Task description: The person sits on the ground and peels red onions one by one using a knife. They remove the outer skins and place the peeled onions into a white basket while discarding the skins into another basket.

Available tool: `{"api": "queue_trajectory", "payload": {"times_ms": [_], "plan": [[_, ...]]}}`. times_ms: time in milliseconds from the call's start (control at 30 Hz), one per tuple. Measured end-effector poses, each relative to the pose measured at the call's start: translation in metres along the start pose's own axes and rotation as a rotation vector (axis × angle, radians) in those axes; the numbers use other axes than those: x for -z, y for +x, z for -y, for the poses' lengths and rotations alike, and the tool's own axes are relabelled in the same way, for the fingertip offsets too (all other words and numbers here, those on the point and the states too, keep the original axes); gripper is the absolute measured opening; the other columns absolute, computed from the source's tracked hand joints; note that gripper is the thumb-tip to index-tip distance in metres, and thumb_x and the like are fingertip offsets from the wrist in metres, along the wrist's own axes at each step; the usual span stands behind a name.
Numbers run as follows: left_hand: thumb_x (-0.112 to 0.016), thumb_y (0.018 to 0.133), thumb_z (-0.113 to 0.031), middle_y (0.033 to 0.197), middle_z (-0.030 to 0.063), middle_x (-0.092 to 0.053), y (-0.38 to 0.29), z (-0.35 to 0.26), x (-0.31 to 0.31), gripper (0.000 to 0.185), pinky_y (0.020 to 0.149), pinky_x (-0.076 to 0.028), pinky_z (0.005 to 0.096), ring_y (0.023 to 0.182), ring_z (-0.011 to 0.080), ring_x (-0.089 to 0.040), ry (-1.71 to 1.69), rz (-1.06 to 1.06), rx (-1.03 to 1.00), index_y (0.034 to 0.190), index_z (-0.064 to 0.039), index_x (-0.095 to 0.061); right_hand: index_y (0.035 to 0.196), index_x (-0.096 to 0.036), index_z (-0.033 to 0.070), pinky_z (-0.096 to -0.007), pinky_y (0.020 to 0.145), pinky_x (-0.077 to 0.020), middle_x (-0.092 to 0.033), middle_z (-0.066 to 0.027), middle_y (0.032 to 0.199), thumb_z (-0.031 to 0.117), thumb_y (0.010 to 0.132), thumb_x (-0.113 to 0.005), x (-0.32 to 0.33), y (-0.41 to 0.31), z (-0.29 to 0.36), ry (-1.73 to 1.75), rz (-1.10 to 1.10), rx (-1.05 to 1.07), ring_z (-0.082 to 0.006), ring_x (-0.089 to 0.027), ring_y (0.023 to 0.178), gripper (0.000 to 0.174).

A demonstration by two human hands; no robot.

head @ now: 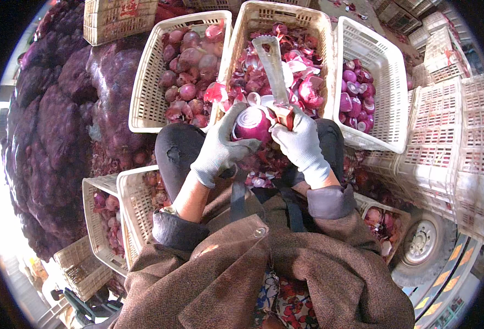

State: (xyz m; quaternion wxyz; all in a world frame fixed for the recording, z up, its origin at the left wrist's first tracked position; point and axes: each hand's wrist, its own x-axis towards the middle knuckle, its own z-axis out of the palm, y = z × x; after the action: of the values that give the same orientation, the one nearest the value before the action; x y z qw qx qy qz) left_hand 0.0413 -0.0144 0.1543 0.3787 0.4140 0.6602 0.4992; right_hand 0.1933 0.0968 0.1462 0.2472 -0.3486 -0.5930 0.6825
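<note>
My gloved left hand (225, 144) is closed around a red onion (253, 126), whose sliced face shows white rings. A knife (274, 68) with a broad, stained blade sits in my gloved right hand (301, 140), its blade pointing away from me. The fingers of that hand are close against the onion's right side. Beneath the blade, a middle plastic crate (329, 66) holds loose onion skins (303, 66) and trimmings. Unpeeled red onions (188, 61) fill much of the left crate (145, 96). Peeled purple onions (357, 96) lie in the right crate (379, 98).
Bulging purple mesh sacks (57, 123) are piled along the left. Stacked plastic crates (429, 119) stand on the right, above a vehicle wheel (420, 242). More crates with onions or skins flank me, including one at lower left (135, 214).
</note>
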Motion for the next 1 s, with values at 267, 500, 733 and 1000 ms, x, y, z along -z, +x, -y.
{"api": "queue_trajectory", "payload": {"times_ms": [267, 500, 733, 1000], "plan": [[-0.068, 0.07, -0.001, 0.121, 0.0098, -0.061, 0.003, 0.015, 0.004, 0.064, 0.091, -0.048, 0.029, 0.108, 0.016, -0.058, -0.464, 0.078, 0.218, 0.132, 0.003, -0.051, 0.113, -0.065, 0.006, -0.022, 0.059, -0.0476, -0.067, -0.0017, 0.089, -0.006, 0.082, -0.058, 0.02, 0.021, -0.032, 0.186, 0.046, -0.017, -0.0067, -0.06, 0.071, 0.033], [-0.059, 0.08, -0.001, 0.098, 0.0064, -0.066, 0.019, 0.038, 0.009, 0.047, 0.075, -0.049, 0.0242, 0.084, 0.0124, -0.062, -0.609, 0.052, 0.289, 0.126, 0.006, -0.053, 0.116, -0.059, 0.0, -0.0215, 0.076, -0.0502, -0.066, -0.002, 0.102, 0.002, 0.089, -0.06, 0.042, 0.042, -0.072, 0.546, 0.157, -0.172, -0.0101, -0.063, 0.086, 0.027], [-0.076, 0.077, -0.026, 0.095, 0.0133, -0.064, 0.048, 0.029, 0.012, 0.067, 0.084, -0.048, 0.0381, 0.094, 0.0258, -0.059, 0.394, -0.369, -0.13, 0.134, -0.003, -0.05, 0.115, -0.058, -0.002, -0.0286, 0.084, -0.0508, -0.064, -0.0048, 0.103, 0.019, 0.095, -0.056, 0.044, 0.046, -0.087, 0.551, 0.101, -0.016, -0.0134, -0.063, 0.094, 0.029], [-0.076, 0.078, -0.042, 0.1, 0.0194, -0.062, 0.041, 0.035, -0.026, 0.065, 0.078, -0.051, 0.0392, 0.088, 0.0326, -0.063, 0.503, -0.249, -0.074, 0.126, -0.002, -0.056, 0.112, -0.062, 0.004, -0.0211, 0.049, -0.0432, -0.061, 0.001, 0.082, 0.007, 0.088, -0.061, 0.022, 0.066, -0.094, 0.325, -0.055, -0.109, -0.0051, -0.053, 0.059, 0.024]]}}
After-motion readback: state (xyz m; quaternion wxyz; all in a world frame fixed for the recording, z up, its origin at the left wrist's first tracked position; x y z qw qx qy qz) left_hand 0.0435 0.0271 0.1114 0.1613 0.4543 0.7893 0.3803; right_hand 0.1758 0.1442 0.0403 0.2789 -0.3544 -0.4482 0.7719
